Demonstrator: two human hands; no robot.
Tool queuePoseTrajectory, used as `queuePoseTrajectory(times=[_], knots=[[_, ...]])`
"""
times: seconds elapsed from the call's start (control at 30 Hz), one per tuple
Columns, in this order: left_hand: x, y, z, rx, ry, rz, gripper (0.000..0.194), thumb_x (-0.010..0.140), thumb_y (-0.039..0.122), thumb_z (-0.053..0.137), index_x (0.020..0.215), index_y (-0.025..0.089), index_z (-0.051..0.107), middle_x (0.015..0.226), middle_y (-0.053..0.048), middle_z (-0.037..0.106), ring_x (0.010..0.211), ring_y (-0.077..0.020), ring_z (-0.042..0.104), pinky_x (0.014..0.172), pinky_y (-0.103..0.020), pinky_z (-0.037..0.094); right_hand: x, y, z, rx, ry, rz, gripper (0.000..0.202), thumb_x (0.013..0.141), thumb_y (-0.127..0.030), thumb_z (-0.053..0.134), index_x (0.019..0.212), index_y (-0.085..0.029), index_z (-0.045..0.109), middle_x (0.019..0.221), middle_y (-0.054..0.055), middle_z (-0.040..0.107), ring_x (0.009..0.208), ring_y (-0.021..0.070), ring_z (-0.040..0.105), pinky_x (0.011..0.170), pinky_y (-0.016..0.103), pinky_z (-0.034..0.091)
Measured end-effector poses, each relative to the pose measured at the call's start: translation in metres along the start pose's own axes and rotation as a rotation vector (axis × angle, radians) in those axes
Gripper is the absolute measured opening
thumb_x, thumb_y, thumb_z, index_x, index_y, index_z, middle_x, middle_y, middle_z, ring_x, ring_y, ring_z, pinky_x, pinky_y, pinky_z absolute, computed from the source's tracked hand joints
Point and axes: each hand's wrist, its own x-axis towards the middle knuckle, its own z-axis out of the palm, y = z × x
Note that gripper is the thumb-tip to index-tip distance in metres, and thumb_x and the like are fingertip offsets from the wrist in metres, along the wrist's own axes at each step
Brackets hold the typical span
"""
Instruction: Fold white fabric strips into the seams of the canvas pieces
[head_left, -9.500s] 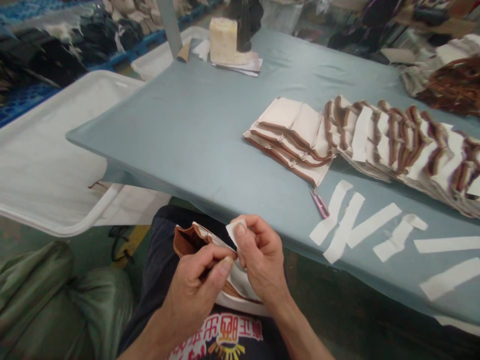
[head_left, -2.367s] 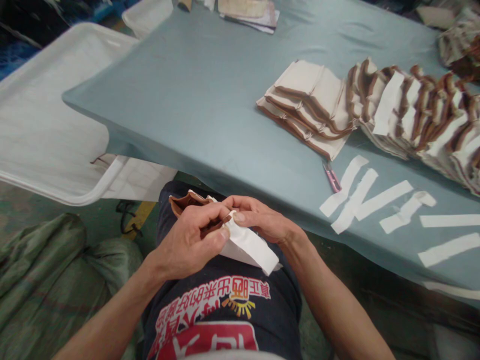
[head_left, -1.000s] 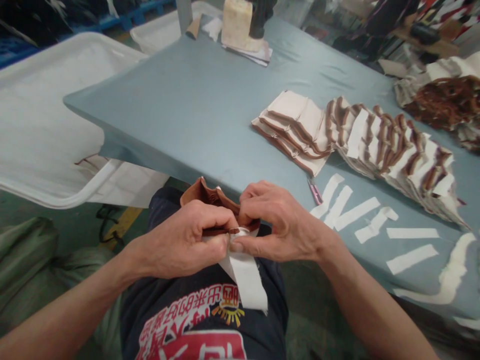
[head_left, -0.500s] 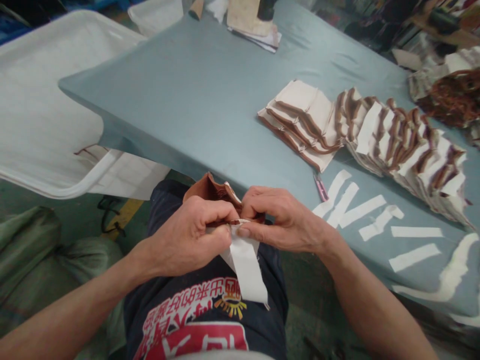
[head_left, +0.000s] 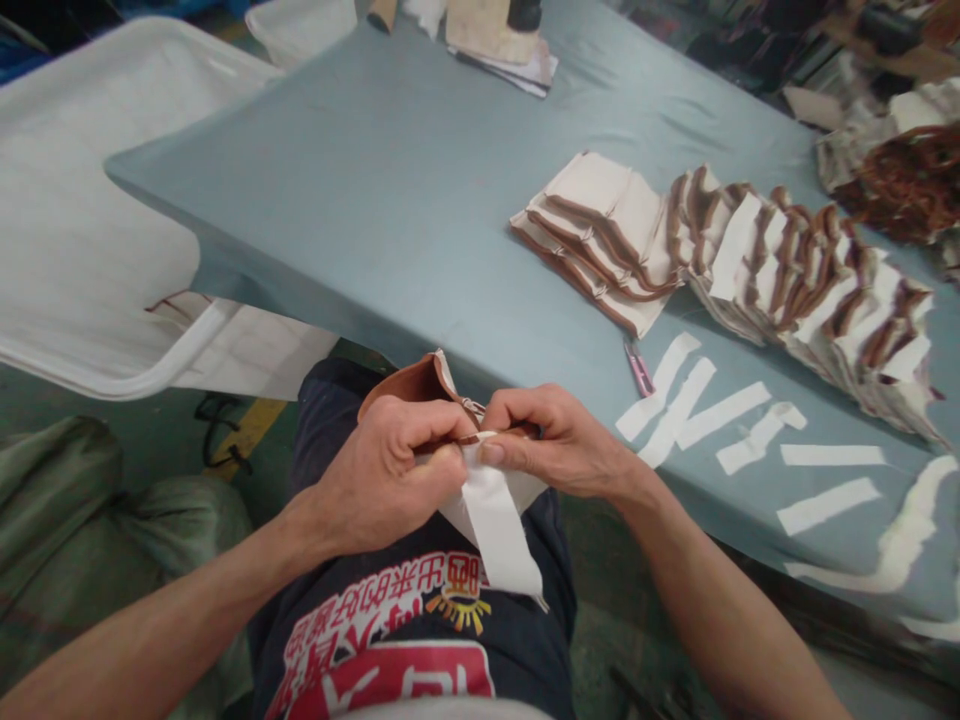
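Note:
My left hand (head_left: 401, 460) pinches the edge of a brown leather piece with white backing (head_left: 411, 386) above my lap. Close beside it, my right hand (head_left: 551, 440) grips the same edge between thumb and forefinger. From under the fingers a white fabric strip (head_left: 504, 535) hangs down over the dark printed apron (head_left: 397, 600). Where the strip meets the edge is partly covered by my fingertips. Several similar loose strips (head_left: 724, 415) lie on the table to the right. Among them rests a small pair of pink-handled snips (head_left: 639, 370).
A blue-grey cloth-covered table (head_left: 337, 200) stretches ahead. Folded brown-and-white pieces (head_left: 600, 235) lie on it in a long row to the right. A white plastic tub (head_left: 112, 200) stands at left, with green sacks (head_left: 82, 530) on the floor below.
Both hands stay pinched on the leather edge. The leather piece has tilted a little, and the hanging strip's lower end has swung slightly right. The whole view has shifted slightly.

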Motion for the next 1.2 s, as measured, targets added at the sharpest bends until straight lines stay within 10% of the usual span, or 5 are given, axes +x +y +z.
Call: queuePoseTrajectory(times=[0.53, 0.97, 1.2], knots=[[-0.005, 0.005, 0.004, 0.124, 0.059, -0.024, 0.011, 0.083, 0.010, 0.048, 0.085, 0.020, 0.054, 0.061, 0.008, 0.063, 0.049, -0.0069, 0.054, 0.047, -0.018, 0.038, 0.000, -0.021, 0.005, -0.620, 0.123, -0.005, 0.016, 0.085, -0.026, 0.062, 0.072, -0.019, 0.058, 0.062, -0.006, 0.047, 0.057, 0.0095, 0.040, 0.059, 0.027, 0.024], [0.006, 0.009, 0.008, 0.093, 0.063, -0.041, 0.010, 0.084, 0.012, 0.050, 0.086, 0.021, 0.053, 0.064, 0.007, 0.064, 0.049, -0.0076, 0.054, 0.045, -0.019, 0.040, -0.005, -0.016, -0.008, -0.223, 0.044, 0.072, 0.023, 0.091, -0.036, 0.062, 0.075, -0.019, 0.058, 0.062, -0.007, 0.045, 0.057, 0.0090, 0.038, 0.054, 0.023, 0.028], [0.006, 0.005, 0.011, 0.133, 0.090, -0.075, 0.009, 0.087, 0.012, 0.052, 0.088, 0.021, 0.056, 0.064, 0.007, 0.068, 0.049, -0.0085, 0.058, 0.046, -0.020, 0.040, -0.001, -0.015, 0.003, -0.547, 0.260, 0.056, 0.021, 0.076, -0.023, 0.061, 0.063, -0.021, 0.045, 0.058, -0.007, 0.041, 0.056, 0.0091, 0.034, 0.056, 0.027, 0.022]])
